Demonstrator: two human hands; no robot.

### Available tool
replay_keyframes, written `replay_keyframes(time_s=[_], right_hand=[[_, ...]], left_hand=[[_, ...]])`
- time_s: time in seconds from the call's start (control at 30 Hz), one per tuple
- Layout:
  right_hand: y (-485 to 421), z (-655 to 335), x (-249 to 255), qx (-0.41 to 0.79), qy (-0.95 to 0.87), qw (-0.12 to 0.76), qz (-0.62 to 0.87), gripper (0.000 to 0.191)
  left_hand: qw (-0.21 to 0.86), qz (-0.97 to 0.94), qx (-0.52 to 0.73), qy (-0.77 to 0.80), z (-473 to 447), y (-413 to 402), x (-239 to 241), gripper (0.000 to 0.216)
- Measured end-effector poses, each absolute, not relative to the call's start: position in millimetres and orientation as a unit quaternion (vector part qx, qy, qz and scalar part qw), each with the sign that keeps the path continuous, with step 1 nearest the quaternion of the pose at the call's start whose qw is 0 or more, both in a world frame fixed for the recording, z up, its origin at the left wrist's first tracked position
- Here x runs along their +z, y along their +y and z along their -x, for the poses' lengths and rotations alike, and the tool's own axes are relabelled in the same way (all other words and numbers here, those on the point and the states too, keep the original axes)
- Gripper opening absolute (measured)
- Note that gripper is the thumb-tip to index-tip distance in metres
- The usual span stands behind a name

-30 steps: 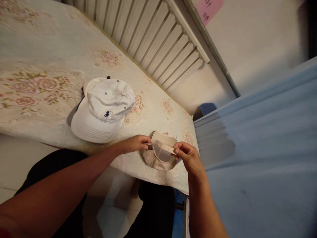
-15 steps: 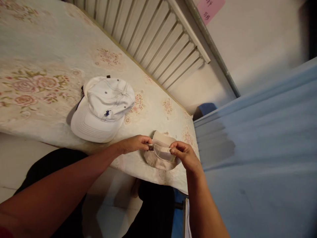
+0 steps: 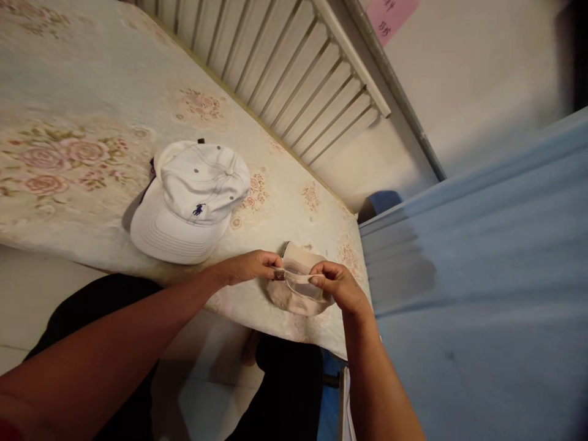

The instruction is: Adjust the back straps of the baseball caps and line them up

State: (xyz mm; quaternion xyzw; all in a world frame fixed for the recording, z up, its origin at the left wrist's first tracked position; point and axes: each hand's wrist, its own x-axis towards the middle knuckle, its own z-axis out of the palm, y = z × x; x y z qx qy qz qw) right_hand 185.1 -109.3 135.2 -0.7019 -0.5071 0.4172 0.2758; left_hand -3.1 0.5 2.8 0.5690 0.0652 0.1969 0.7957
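A beige baseball cap lies on the flowered tablecloth, its back opening toward me and its brim on the far side. My left hand pinches the metal buckle at the left end of the cap's back strap. The strap spans the opening, and my right hand grips it between thumb and fingers on the right. To the left sits a white cap with a small dark blue logo on its front, stacked over at least one other cap that shows at its edge.
A pale tablecloth with rose prints covers the table. Behind it stands a metal rack of slanting bars. A blue curtain hangs at the right, and a pink note is on the wall. My dark-trousered legs are below the table edge.
My right hand has shifted slightly left along the strap, toward the buckle. My left hand has turned the buckle a little so more of its face shows. The white cap has not moved.
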Motion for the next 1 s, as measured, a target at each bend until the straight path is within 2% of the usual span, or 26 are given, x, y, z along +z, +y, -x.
replay_keyframes(time_s=[0.53,1.0], right_hand=[[-97,-187,120,0.435,-0.506,0.219,0.712,0.023],[-94,-190,112,0.437,-0.498,0.217,0.717,0.02]], left_hand=[[0.8,-0.565,0.195,0.053,4,0,4,0.021],[0.79,-0.576,0.198,0.062,3,0,3,0.021]])
